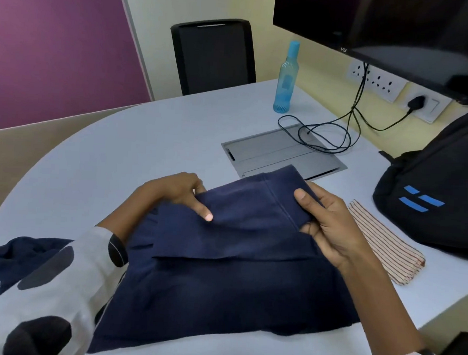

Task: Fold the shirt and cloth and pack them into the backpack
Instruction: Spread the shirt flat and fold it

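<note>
Open desk (pixel 126 144) stretches bare to the left and far of the shirt (pixel 222 271). On the right, a striped cloth (pixel 381 239) lies just beside the backpack (pixel 429 201); farther off, a bottle (pixel 285 79), looped cables (pixel 324 136) and a recessed hatch (pixel 269 152) crowd the way.

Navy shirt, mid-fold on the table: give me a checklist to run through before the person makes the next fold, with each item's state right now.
1. Left hand grips the navy shirt: ok.
2. Right hand grips the far fold: ok.
3. Shirt fully folded: not ok, a sleeve trails left.
4. Striped cloth folded, lying apart from the shirt: ok.
5. Backpack within reach on the right: ok.
6. Backpack open: cannot tell.
</note>
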The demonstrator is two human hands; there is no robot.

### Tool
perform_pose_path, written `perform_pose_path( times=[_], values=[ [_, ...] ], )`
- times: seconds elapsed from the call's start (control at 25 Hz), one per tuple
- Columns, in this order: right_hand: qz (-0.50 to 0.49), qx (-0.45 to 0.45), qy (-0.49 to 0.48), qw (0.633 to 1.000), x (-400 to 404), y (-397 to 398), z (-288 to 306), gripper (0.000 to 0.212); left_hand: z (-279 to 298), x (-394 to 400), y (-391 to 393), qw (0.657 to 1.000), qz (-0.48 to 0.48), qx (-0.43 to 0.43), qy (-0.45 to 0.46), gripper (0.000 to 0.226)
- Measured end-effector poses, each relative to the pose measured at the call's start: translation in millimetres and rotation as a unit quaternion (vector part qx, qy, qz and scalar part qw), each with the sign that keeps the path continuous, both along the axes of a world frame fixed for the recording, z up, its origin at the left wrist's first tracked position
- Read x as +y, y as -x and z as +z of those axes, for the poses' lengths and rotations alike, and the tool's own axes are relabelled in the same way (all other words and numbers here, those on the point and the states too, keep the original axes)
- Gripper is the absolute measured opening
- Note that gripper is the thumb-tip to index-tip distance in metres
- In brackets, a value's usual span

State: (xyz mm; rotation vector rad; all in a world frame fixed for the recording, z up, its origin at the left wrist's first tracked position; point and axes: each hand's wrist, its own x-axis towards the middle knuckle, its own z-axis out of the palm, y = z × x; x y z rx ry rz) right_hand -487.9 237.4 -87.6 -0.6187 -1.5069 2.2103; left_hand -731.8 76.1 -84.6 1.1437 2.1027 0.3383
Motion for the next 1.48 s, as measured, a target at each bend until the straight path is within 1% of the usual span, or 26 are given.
perform_pose_path(
  times=[0.04, 0.08, 0.2, 0.24, 0.32, 0.4, 0.48, 0.52, 0.56, 0.6, 0.64, 0.72, 0.76, 0.8, 0.88, 0.92, 1.0, 1.08, 1.12, 1.16, 1.24, 1.28, 1.32, 1.4, 1.44, 1.48],
  values=[
    [-0.002, -0.007, 0.014, 1.0, 0.9, -5.6, -7.2, 0.036, -4.2, -1.5, 3.6, 1.0, 0.002, -0.003, 0.014, 0.03],
    [-0.01, -0.013, 0.025, 1.0, 3.0, -11.4, -14.6, 0.037, -6.7, -3.0, 5.9, 0.999, 0.007, -0.033, 0.002, 0.026],
    [-0.059, -0.055, 0.037, 0.996, 14.4, -23.9, -33.8, 0.025, -7.2, -2.4, 1.3, 0.986, 0.01, -0.151, -0.069, 0.011],
    [-0.075, -0.075, 0.036, 0.994, 18.3, -25.6, -38.3, 0.022, -7.4, 0.4, -1.8, 0.981, 0.01, -0.173, -0.082, 0.013],
    [-0.085, -0.101, 0.035, 0.991, 22.3, -25.0, -43.6, 0.028, -9.6, 7.5, -5.6, 0.978, 0.009, -0.188, -0.085, 0.016],
    [-0.081, -0.111, 0.024, 0.99, 22.0, -21.4, -44.9, 0.033, -13.5, 15.6, -6.8, 0.983, -0.004, -0.178, -0.035, 0.025],
    [-0.062, -0.11, -0.01, 0.992, 18.2, -13.7, -43.3, 0.027, -18.0, 25.3, -13.9, 0.982, -0.05, -0.172, 0.052, 0.031],
    [-0.042, -0.111, -0.032, 0.992, 14.8, -8.3, -41.1, 0.023, -20.7, 32.2, -20.0, 0.982, -0.07, -0.164, 0.067, 0.037],
    [-0.02, -0.11, -0.055, 0.992, 11.6, -2.6, -38.4, 0.019, -22.7, 40.6, -27.8, 0.983, -0.079, -0.161, 0.049, 0.046],
    [0.002, -0.105, -0.075, 0.992, 8.3, 2.8, -34.7, 0.016, -24.4, 49.4, -36.4, 0.981, -0.077, -0.175, 0.002, 0.054],
    [0.02, -0.095, -0.089, 0.991, 5.6, 7.7, -30.5, 0.014, -24.2, 56.8, -44.1, 0.974, -0.059, -0.213, -0.05, 0.058],
    [0.026, -0.065, -0.094, 0.993, 3.5, 12.5, -23.5, 0.013, -22.1, 65.8, -53.3, 0.939, -0.007, -0.322, -0.119, 0.059],
    [0.011, -0.048, -0.091, 0.995, 4.5, 12.0, -21.0, 0.014, -19.5, 68.4, -55.1, 0.921, 0.016, -0.361, -0.143, 0.058],
    [-0.015, -0.034, -0.085, 0.996, 6.4, 10.4, -20.0, 0.015, -15.7, 69.8, -55.0, 0.911, 0.036, -0.375, -0.167, 0.057],
    [-0.068, -0.026, -0.064, 0.995, 10.9, 4.5, -22.1, 0.016, -8.7, 71.0, -53.9, 0.907, 0.065, -0.357, -0.215, 0.051],
    [-0.078, -0.03, -0.054, 0.995, 12.1, 1.2, -24.1, 0.018, -6.2, 71.4, -53.6, 0.908, 0.072, -0.339, -0.235, 0.042],
    [-0.065, -0.05, -0.051, 0.995, 11.1, -3.8, -28.3, 0.03, -2.3, 71.5, -55.8, 0.913, 0.071, -0.301, -0.265, 0.025],
    [-0.05, -0.069, -0.082, 0.993, 8.1, -4.0, -29.4, 0.042, -1.3, 72.7, -60.3, 0.925, 0.049, -0.261, -0.272, 0.017],
    [-0.047, -0.075, -0.114, 0.99, 7.6, -2.5, -28.2, 0.043, -2.1, 74.0, -62.6, 0.932, 0.035, -0.246, -0.263, 0.017],
    [-0.043, -0.08, -0.149, 0.985, 6.9, -0.7, -26.4, 0.039, -4.2, 75.3, -65.5, 0.939, 0.02, -0.233, -0.252, 0.017],
    [-0.036, -0.092, -0.196, 0.976, 5.7, 3.3, -22.1, 0.019, -9.5, 76.9, -69.0, 0.946, -0.004, -0.217, -0.239, 0.017],
    [-0.034, -0.097, -0.206, 0.973, 5.3, 4.7, -21.4, 0.011, -11.0, 76.6, -69.9, 0.949, -0.014, -0.216, -0.228, 0.017],
    [-0.031, -0.104, -0.217, 0.97, 5.1, 4.8, -21.4, 0.014, -12.4, 75.7, -68.7, 0.955, -0.026, -0.211, -0.205, 0.021],
    [-0.011, -0.108, -0.238, 0.965, 4.9, 2.0, -24.0, 0.031, -11.4, 70.4, -61.6, 0.976, -0.048, -0.178, -0.114, 0.038],
    [0.003, -0.104, -0.248, 0.963, 6.1, -0.2, -25.6, 0.033, -10.8, 65.4, -54.7, 0.985, -0.054, -0.154, -0.064, 0.045],
    [0.011, -0.098, -0.253, 0.963, 8.4, -3.5, -26.3, 0.032, -11.5, 58.7, -46.3, 0.989, -0.056, -0.134, -0.023, 0.046]
  ],
)
